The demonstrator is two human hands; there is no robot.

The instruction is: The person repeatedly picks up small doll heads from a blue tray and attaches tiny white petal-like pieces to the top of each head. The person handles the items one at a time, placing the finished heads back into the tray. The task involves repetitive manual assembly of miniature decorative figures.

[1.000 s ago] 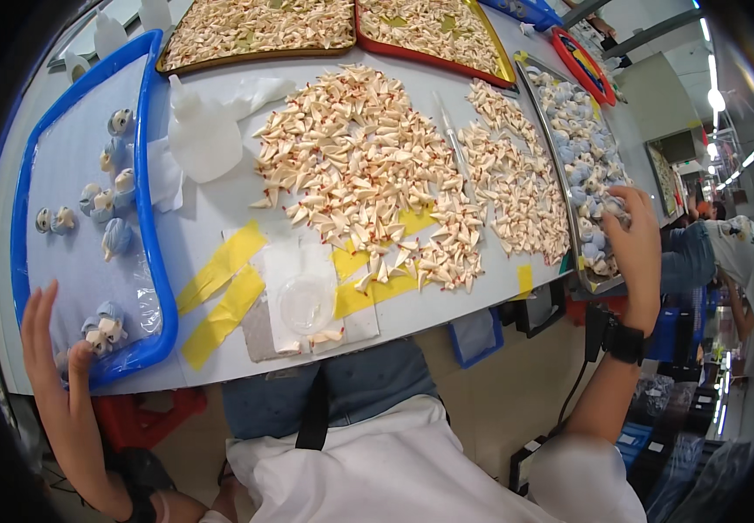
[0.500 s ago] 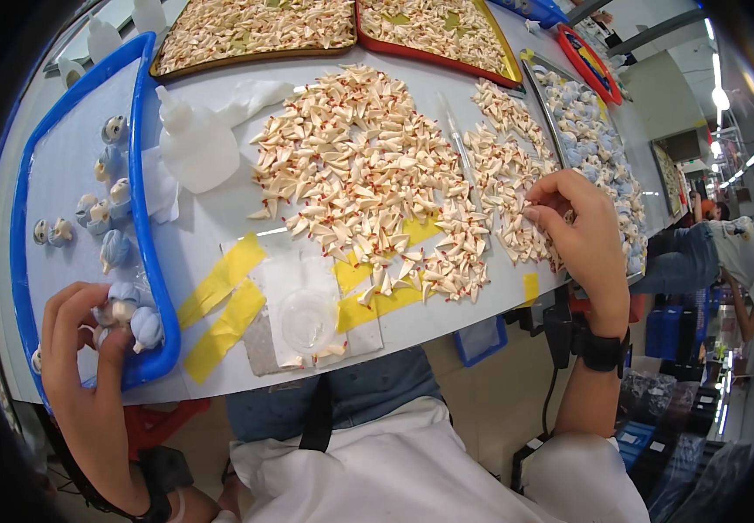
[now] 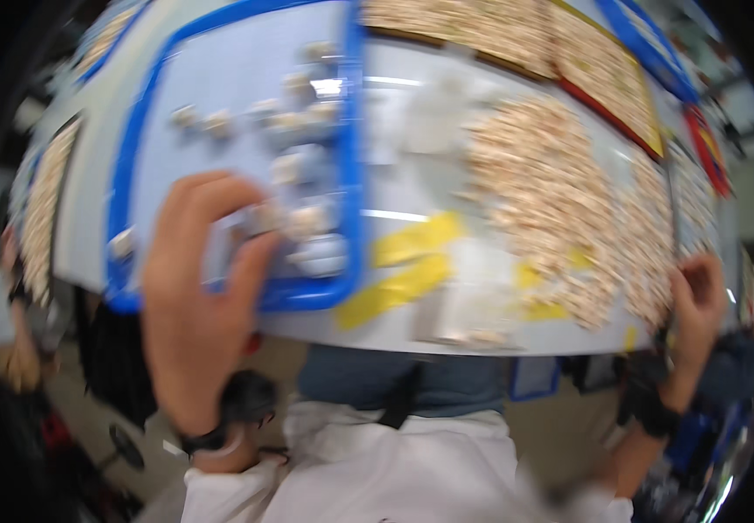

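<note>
My left hand (image 3: 207, 279) is over the near part of a blue-rimmed tray (image 3: 353, 174). Its thumb and fingers close round a small pale figure (image 3: 264, 218), blurred by motion. More small blue-and-white figures (image 3: 320, 257) lie beside its fingertips and farther up the tray. Far to the right, my right hand (image 3: 698, 301) is at the edge of a heap of small cream pointed pieces (image 3: 647, 235). Its thumb and fingertips are pinched together; what they hold is too small and smeared to name.
A large heap of cream pieces (image 3: 543, 200) covers the table's middle. Yellow tape strips (image 3: 399, 283) lie right of the tray. Behind stand trays full of pieces (image 3: 473, 30) and a blurred white bottle (image 3: 438, 113). Another person (image 3: 11, 322) is at the far left.
My view has swung left, so the tray and heaps appear farther right. My left hand stays at the near figures with its fingers closed; my right hand remains by the small heap, pinched.
</note>
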